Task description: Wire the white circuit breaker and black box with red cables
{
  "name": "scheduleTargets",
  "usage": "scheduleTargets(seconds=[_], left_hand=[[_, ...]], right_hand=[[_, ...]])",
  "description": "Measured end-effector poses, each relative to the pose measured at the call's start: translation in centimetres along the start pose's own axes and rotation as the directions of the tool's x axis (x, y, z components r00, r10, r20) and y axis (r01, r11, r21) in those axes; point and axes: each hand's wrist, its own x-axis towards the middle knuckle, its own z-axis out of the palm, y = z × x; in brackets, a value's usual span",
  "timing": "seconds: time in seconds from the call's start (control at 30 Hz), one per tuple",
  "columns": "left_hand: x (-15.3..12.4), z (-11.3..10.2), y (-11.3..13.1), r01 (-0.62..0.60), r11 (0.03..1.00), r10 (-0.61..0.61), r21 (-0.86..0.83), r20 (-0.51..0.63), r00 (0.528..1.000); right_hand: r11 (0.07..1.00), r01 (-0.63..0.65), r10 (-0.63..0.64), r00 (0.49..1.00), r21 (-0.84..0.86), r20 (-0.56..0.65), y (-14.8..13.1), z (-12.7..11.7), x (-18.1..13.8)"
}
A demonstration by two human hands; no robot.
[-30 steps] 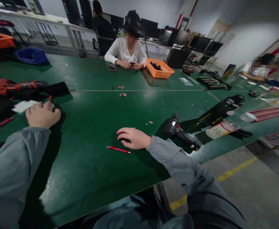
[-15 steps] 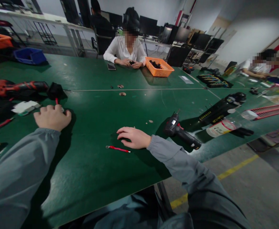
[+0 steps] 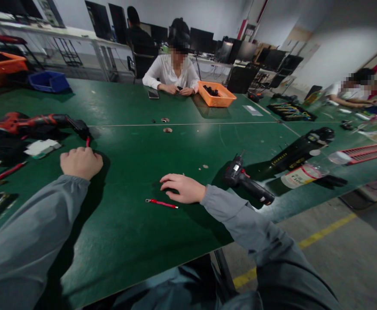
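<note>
My left hand (image 3: 81, 163) is closed on the table at the left, knuckles up, around a short red cable (image 3: 88, 141). The cable runs up to the black end of a red and black power tool (image 3: 16, 123); how it meets that end is unclear, and my fingertips are hidden. My right hand (image 3: 185, 188) rests palm down near the table's middle, fingers loosely curved and thumb apart, holding nothing. Just below it lies a short red cable with a ring terminal (image 3: 162, 203), apart from the fingers.
On the green table (image 3: 127, 245), a black cordless drill (image 3: 246, 181) lies right of my right hand, before a black canister (image 3: 301, 146) and a plastic bottle (image 3: 304, 174). A white block (image 3: 42, 147) lies at left. Opposite, a person (image 3: 172, 71) sits beside an orange basket (image 3: 219, 101).
The view has shifted slightly, so everything sits a little further right. The black end of the power tool looks narrower and turned. My right hand stays in place on the table.
</note>
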Motion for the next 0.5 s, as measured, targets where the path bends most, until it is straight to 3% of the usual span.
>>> scheduleTargets(seconds=[0.27,0.5], left_hand=[[-0.45,-0.34,0.11,0.0,1.0,-0.001,-0.023,-0.068,0.998],[-0.2,-0.73,0.08,0.022,0.998,-0.023,-0.066,-0.011,1.0]], right_hand=[[1.0,-0.007,0.007,1.0,0.022,0.003,-0.05,-0.07,-0.03],[0.999,-0.02,0.02,1.0,0.031,0.009,-0.02,-0.08,-0.04]])
